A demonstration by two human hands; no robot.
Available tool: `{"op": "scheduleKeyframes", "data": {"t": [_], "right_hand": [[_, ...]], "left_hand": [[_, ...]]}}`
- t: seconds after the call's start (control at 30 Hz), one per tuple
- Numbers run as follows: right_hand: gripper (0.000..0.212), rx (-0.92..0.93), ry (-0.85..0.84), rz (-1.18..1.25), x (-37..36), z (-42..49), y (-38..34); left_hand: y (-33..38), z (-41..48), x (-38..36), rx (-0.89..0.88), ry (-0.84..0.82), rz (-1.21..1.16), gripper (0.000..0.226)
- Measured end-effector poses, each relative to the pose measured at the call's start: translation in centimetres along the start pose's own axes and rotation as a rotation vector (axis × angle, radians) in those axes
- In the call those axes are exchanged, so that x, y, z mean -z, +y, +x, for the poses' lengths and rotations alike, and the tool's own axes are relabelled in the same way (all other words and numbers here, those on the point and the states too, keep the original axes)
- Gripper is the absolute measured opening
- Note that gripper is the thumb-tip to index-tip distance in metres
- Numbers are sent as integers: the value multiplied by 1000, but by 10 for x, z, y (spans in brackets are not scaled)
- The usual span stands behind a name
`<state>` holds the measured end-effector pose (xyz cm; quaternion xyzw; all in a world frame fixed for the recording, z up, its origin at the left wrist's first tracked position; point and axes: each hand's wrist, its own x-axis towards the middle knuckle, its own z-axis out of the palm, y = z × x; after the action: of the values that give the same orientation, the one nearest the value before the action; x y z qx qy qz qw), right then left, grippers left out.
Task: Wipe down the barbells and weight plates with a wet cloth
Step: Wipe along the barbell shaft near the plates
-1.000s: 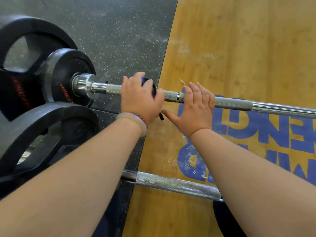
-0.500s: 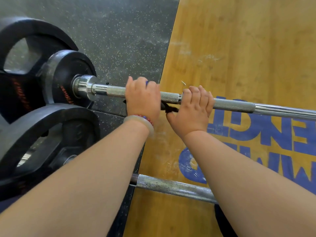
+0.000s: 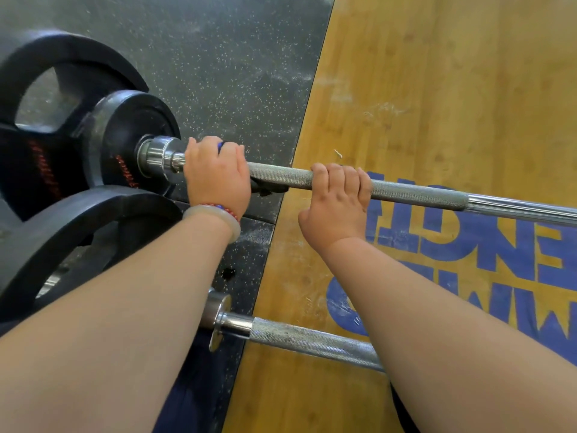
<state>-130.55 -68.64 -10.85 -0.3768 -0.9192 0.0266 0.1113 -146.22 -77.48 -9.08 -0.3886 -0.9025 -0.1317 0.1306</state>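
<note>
The left hand (image 3: 215,179) grips the cloth (image 3: 268,187) round the bar (image 3: 415,195), next to the plates (image 3: 134,132). Its fingers hide most of the cloth. The right hand (image 3: 337,198) grips the bare bar.

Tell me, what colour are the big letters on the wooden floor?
Blue letters, seen clearly in the head view.

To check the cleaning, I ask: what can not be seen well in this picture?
Head view:
The cloth: mostly hidden under the left hand; wetness unclear.
The upper bar: right end cut off by the picture edge.
The lower bar: far part hidden behind the right forearm.
The back plate: cut off at the left edge; red print blurred.
</note>
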Motion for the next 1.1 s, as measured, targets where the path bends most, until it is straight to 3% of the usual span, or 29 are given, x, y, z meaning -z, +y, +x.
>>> {"op": "scheduleKeyframes", "data": {"t": [0.3,0.47,0.6,0.73,0.83,1.0,1.1], "right_hand": [[63,8,33,-22,-3,0,2],[64,10,20,-37,0,-1,1],[63,-13,-47,-32,4,-1,-4],[60,42,-72,41,18,3,0],[47,141,-215,49,33,22,6],[37,193,-287,73,34,34,14],[33,162,-245,141,33,32,12]], "left_hand": [[23,-8,-5,-195,23,-163,28],[-9,0,9,51,2,-144,20],[14,-6,2,-105,59,-117,10],[29,-14,-8,-157,29,-227,30],[19,-9,-7,-220,20,-219,31],[11,1,1,-6,39,-173,31],[18,-1,1,-17,45,-154,37]]}}
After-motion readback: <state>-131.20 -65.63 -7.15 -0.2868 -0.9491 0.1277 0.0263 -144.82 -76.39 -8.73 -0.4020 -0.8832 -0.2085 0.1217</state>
